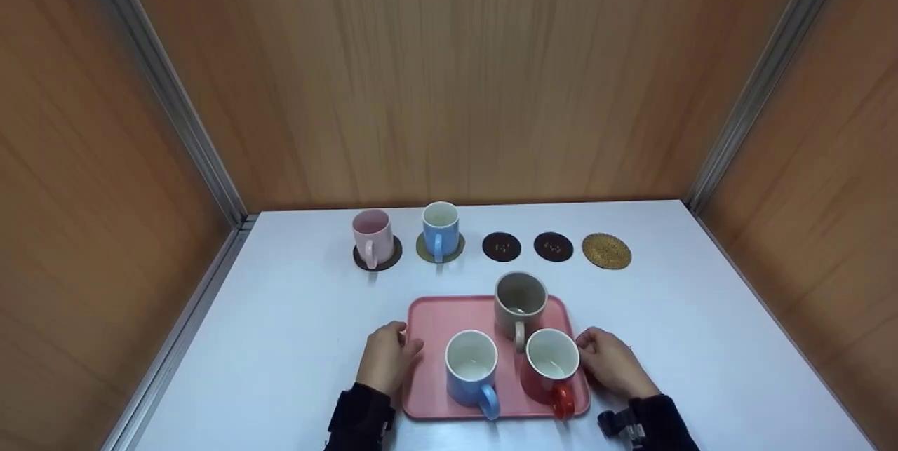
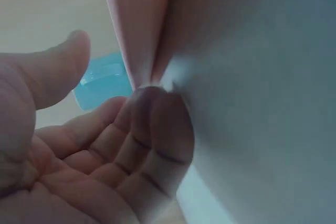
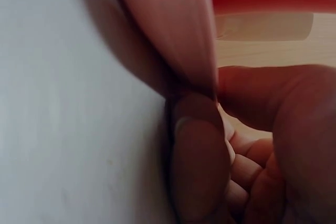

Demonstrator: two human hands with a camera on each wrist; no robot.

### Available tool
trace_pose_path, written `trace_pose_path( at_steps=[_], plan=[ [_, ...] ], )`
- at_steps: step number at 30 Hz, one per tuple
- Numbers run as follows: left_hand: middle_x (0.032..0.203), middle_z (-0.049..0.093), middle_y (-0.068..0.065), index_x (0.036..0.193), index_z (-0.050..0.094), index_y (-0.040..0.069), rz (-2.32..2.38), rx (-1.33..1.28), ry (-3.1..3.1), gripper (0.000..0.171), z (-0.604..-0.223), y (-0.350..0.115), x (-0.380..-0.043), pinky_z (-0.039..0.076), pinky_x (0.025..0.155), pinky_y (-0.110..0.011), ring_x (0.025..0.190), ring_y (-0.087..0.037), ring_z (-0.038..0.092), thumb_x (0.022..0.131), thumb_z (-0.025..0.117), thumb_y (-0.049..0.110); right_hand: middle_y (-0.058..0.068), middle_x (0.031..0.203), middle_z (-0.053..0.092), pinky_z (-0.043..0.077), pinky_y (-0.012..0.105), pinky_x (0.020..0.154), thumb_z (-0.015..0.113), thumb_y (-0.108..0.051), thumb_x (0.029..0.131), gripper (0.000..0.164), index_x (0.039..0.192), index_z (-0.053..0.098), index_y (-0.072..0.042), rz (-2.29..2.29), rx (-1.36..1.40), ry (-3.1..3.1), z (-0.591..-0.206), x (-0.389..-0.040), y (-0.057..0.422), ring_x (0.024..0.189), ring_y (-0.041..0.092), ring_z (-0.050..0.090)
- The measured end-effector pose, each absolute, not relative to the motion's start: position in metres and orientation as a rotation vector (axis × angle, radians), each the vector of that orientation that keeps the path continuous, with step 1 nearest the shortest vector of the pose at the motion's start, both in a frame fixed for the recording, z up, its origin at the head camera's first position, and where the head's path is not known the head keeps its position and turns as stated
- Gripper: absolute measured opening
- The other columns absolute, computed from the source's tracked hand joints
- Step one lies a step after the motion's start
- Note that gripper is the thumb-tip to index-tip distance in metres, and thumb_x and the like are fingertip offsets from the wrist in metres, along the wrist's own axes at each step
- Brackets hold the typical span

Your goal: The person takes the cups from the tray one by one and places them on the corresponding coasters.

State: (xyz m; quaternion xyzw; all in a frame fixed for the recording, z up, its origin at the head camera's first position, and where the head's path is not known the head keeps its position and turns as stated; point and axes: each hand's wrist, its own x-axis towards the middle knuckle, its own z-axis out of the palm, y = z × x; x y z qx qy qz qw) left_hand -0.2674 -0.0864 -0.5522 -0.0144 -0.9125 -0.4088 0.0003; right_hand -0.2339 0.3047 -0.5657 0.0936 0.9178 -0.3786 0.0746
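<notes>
A pink tray (image 1: 438,311) lies on the white table and carries a blue mug (image 1: 468,384), a red mug (image 1: 539,381) and a grey mug (image 1: 515,328). At its left side is my left hand (image 1: 389,356); the left wrist view has the fingertips (image 2: 163,116) against the tray's lower edge and the thumb (image 2: 65,66) raised apart from it. My right hand (image 1: 612,361) pinches the opposite edge, thumb (image 3: 252,90) on the rim and a finger (image 3: 199,166) beneath. The red mug stands close to that hand.
Along the back, a pink mug (image 1: 373,230) and a light-blue mug (image 1: 440,226) stand on coasters. To their right lie two dark coasters (image 1: 501,247) and a gold one (image 1: 607,252). Wooden panels (image 1: 449,79) enclose the table (image 1: 280,339) at the back and sides.
</notes>
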Motion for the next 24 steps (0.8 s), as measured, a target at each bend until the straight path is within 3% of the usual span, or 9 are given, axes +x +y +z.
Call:
trace_pose_path(
  at_steps=[10,17,24],
  plan=[
    [0.099,0.075,-0.019,0.128,0.066,-0.015,-1.311,-0.05,-2.924,0.043,-0.554,-0.088,-0.266,0.061,0.087,-0.047,0.093,-0.028,0.072,0.092,0.078,0.005,0.004,0.082,0.062,0.045,0.03,0.067,0.069,-0.026,0.101,0.021,0.105,0.069,-0.005,-1.138,0.272,2.706,-0.559,-0.235,0.307,0.074,0.017,0.056],
    [0.094,0.074,-0.014,0.128,0.067,-0.015,-1.278,-0.097,-2.929,0.038,-0.553,-0.09,-0.267,0.062,0.084,-0.044,0.087,-0.023,0.07,0.093,0.074,0.0,0.005,0.08,0.067,0.049,0.03,0.059,0.067,-0.029,0.105,0.025,0.11,0.066,-0.004,-1.294,0.325,2.743,-0.533,-0.235,0.306,0.068,0.017,0.061],
    [0.09,0.072,-0.011,0.125,0.068,-0.015,-1.275,-0.11,-2.93,0.034,-0.556,-0.091,-0.266,0.06,0.081,-0.041,0.084,-0.021,0.068,0.094,0.071,-0.001,0.006,0.092,0.07,0.051,0.027,0.073,0.064,-0.036,0.107,0.033,0.112,0.07,-0.004,-1.444,0.068,2.689,-0.514,-0.236,0.288,0.086,0.018,0.063]
  ],
)
